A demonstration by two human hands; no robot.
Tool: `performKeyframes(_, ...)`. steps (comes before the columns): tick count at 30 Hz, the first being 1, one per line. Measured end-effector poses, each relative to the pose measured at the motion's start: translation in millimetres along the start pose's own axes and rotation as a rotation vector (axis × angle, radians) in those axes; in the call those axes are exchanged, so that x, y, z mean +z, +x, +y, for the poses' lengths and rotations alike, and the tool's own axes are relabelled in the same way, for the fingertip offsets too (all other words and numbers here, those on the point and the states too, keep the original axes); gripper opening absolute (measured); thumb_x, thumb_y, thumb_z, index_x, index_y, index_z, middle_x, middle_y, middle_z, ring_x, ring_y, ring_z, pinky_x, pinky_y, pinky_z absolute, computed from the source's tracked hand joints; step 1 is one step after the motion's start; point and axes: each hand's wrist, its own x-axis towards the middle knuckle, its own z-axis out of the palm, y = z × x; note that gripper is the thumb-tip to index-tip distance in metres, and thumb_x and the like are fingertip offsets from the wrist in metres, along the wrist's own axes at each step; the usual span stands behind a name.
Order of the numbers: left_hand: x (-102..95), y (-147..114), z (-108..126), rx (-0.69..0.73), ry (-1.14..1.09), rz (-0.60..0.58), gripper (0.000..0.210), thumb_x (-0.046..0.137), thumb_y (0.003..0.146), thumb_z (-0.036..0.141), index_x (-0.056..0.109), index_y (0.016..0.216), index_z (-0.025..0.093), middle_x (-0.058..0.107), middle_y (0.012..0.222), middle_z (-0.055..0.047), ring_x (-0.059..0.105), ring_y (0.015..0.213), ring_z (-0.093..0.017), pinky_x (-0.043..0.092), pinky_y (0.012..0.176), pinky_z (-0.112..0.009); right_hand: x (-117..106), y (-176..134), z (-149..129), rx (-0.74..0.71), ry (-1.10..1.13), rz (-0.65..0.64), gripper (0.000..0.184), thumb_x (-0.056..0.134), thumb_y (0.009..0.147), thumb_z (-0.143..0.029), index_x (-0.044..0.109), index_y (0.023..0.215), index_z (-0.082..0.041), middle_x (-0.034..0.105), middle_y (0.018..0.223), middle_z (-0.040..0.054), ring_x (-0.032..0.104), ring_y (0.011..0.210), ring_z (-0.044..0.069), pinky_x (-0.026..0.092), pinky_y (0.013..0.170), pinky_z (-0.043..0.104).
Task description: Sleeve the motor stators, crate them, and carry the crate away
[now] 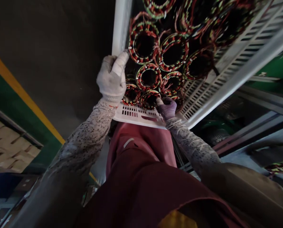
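A white slatted plastic crate (122, 28) holds several wire-wound motor stators, ring-shaped with red and yellow-green windings. My left hand (113, 77), in a whitish glove, is closed over the crate's left rim. One of its fingertips reaches the edge of a larger stator (143, 58). At the crate's near end, my right hand (167, 108), in a purple glove with pale fingertips, is closed at the right edge of a small stator (145, 100). Some of its fingers are hidden. Beside it sits another small stator (148, 77), with loose red leads nearby.
The crate's near wall (136, 117) is against my reddish apron (141, 152). A metal frame (255, 123) and green equipment stand on the right. Left lie dark floor (60, 63), a yellow line (25, 95) and a container of tan pieces (10, 142).
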Motion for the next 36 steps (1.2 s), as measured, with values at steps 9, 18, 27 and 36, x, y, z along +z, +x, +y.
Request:
performKeyframes(9,1.9,-1,-9,0.049,-0.019,-0.020,0.060,0.030,0.098,0.062,0.061,0.131,0.023,0.062,0.111,-0.011,0.054,0.108,-0.025,0.037,0.104,-0.038,3,-1,5,-0.056,-0.189,-0.053,0.027,0.071,0.065,-0.032,0.048,0.058,-0.021,0.052,0.058,-0.0028,0.046,0.057,0.011,0.044,0.059,0.026)
performKeyframes(18,2.1,1,-8,0.075,0.068,-0.043,0.057,0.027,0.101,0.051,0.062,0.130,0.016,0.059,0.104,-0.012,0.052,0.102,-0.024,0.037,0.103,-0.041,-12,4,-13,-0.104,-0.243,-0.031,0.025,0.072,0.068,-0.031,0.050,0.060,-0.021,0.048,0.055,-0.0037,0.044,0.053,0.012,0.043,0.056,0.029)
performKeyframes(27,-1.8,-1,1,0.031,0.092,-0.098,0.044,0.040,0.098,0.040,0.062,0.133,0.026,0.064,0.116,-0.010,0.058,0.109,-0.027,0.043,0.101,-0.039,-4,-25,-50,-0.268,-0.093,-0.185,0.028,0.068,0.076,-0.040,0.048,0.064,-0.023,0.051,0.055,-0.0018,0.048,0.052,0.014,0.047,0.051,0.030)
performKeyframes(36,6.8,0,-7,-0.069,-0.094,-0.139,0.054,0.039,0.093,0.062,0.062,0.129,0.030,0.067,0.111,-0.010,0.056,0.118,-0.029,0.046,0.097,-0.039,75,-30,-33,-0.336,-0.423,-0.275,0.026,0.069,0.074,-0.041,0.056,0.065,-0.020,0.059,0.062,0.0010,0.054,0.061,0.016,0.048,0.066,0.032)
